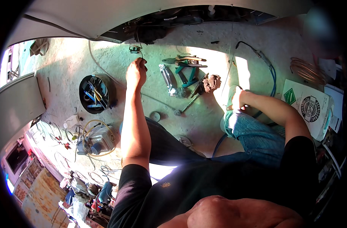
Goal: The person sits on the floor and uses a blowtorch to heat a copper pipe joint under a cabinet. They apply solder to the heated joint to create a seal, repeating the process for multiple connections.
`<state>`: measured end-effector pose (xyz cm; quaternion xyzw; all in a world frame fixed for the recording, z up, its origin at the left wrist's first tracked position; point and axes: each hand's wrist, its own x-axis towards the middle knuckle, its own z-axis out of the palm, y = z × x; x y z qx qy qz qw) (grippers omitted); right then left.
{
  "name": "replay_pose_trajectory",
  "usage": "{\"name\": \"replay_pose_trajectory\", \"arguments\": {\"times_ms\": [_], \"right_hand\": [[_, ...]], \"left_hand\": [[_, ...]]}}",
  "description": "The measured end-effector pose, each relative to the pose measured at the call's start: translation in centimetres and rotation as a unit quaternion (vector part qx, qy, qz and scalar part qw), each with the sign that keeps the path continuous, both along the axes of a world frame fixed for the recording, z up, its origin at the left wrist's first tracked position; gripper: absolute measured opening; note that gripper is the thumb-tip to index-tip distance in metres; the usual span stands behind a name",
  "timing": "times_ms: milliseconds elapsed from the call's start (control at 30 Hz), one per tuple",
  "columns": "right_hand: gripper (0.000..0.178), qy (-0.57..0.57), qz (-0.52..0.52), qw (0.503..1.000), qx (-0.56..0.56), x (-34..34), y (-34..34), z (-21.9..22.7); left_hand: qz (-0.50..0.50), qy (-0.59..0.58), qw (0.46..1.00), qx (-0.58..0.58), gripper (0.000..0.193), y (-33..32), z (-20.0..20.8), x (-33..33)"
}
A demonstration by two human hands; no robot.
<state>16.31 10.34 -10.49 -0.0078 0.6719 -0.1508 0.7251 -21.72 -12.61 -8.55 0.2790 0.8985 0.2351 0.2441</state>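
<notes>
Over concrete floor [207, 123], left hand [136, 71] pinching a thin line [138, 39], right hand [240, 99] washed by glare, grip impossible to tell

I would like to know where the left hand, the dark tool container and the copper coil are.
Left hand [135, 73]: head view, middle of the hand.
Dark tool container [112, 93]: head view, right side of its wall.
Copper coil [306, 71]: head view, its loops.

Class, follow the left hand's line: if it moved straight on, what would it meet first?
Probably the small dark coiled piece just beyond the left hand, though depth is hard to judge from this single view.
</notes>
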Motion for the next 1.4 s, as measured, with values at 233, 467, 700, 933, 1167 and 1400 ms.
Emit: {"name": "replay_pose_trajectory", "arguments": {"times_ms": [233, 467, 700, 933, 1167, 1400], "right_hand": [[0.057, -0.008, -0.175, 0.981, 0.084, 0.9, 2.2, 0.4], [0.030, 0.424, -0.371, 0.786, 0.255, 4.8, 16.6, -1.6], [0.031, 0.362, -0.216, 0.764, 0.489, 7.2, 21.6, -7.0], [0.032, 0.337, -0.262, 0.750, 0.505, 5.2, 24.2, -7.4], [0.026, 0.361, -0.248, 0.759, 0.481, 5.7, 25.3, -8.4], [0.027, 0.350, -0.335, 0.703, 0.521, 6.6, 25.0, -9.4]], "left_hand": [[0.007, -0.023, 0.999, 0.025, 0.028, 0.0, -0.4, -0.2], [-0.025, 0.095, 0.995, 0.013, 0.034, -1.7, -1.6, -1.0], [0.010, 0.235, 0.965, 0.119, 0.022, 0.5, 3.7, 1.5], [-0.138, -0.058, 0.986, -0.073, 0.028, -0.7, 0.6, 5.8], [-0.229, -0.043, 0.969, -0.083, 0.023, 1.2, -4.4, 11.5], [-0.254, 0.261, 0.930, 0.060, 0.006, 2.3, -14.1, 18.6]]}}
